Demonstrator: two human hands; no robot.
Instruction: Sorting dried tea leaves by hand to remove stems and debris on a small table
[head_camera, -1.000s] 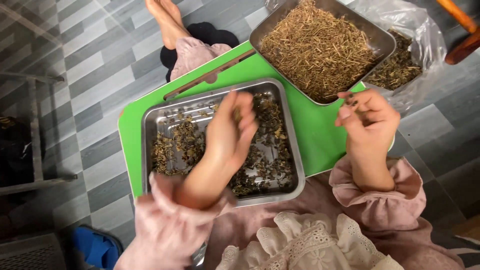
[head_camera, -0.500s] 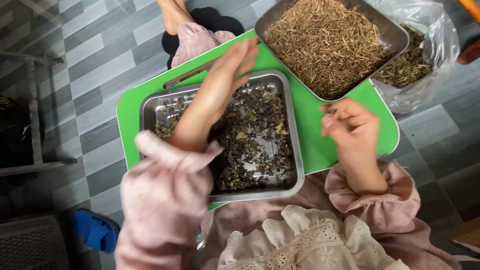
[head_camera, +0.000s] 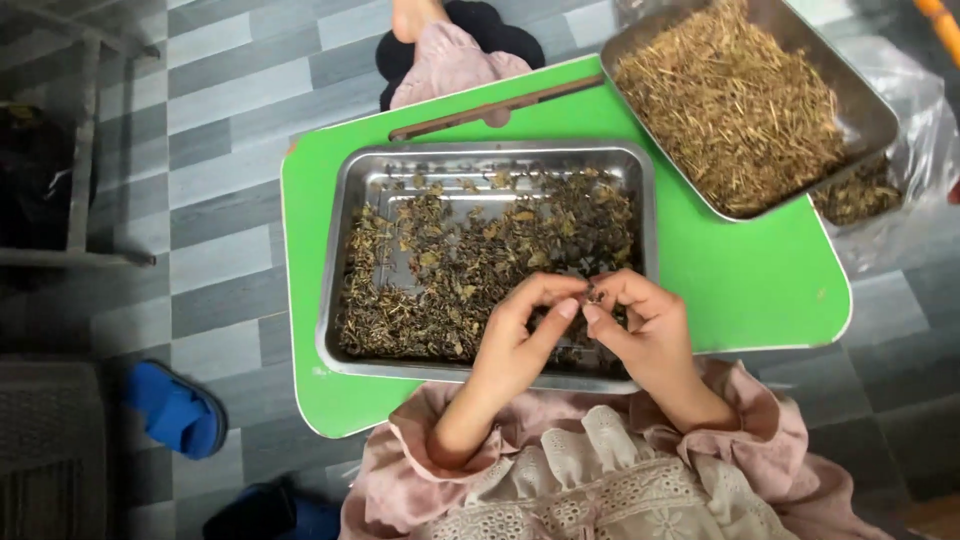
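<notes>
Both hands meet over the lower right part of a rectangular steel tray (head_camera: 345, 270) that lies in the middle of the frame on a green surface (head_camera: 740, 270) with rounded corners. The left hand (head_camera: 520, 335) and the right hand (head_camera: 645, 325) face each other with fingers curled inward, and their fingertips pinch a small dark bit of dried plant (head_camera: 592, 294) between them, just above the tray's contents. Neither hand is spread open; each is closed to a fine pinch on that one piece, and the rest of each palm holds nothing that can be seen.

The tray is filled with a loose layer of dark dried leaves and stems (head_camera: 450, 270), thicker on the right and along the bottom, with bare metal showing in the upper left corner.

At the upper right of the frame a second steel tray (head_camera: 870, 110) sits tilted across the corner of the green surface, heaped with pale straw-coloured stalks (head_camera: 735, 110). Just beside it, at the right edge, a clear plastic bag (head_camera: 920, 190) holds more dark plant matter.

A thin brown stick (head_camera: 490, 108) lies on the green surface above the first tray. Pink sleeves (head_camera: 420, 450) and a lace-trimmed garment fill the bottom of the frame. A blue sandal (head_camera: 180, 410) lies on the grey tiled floor (head_camera: 230, 130) at lower left.
</notes>
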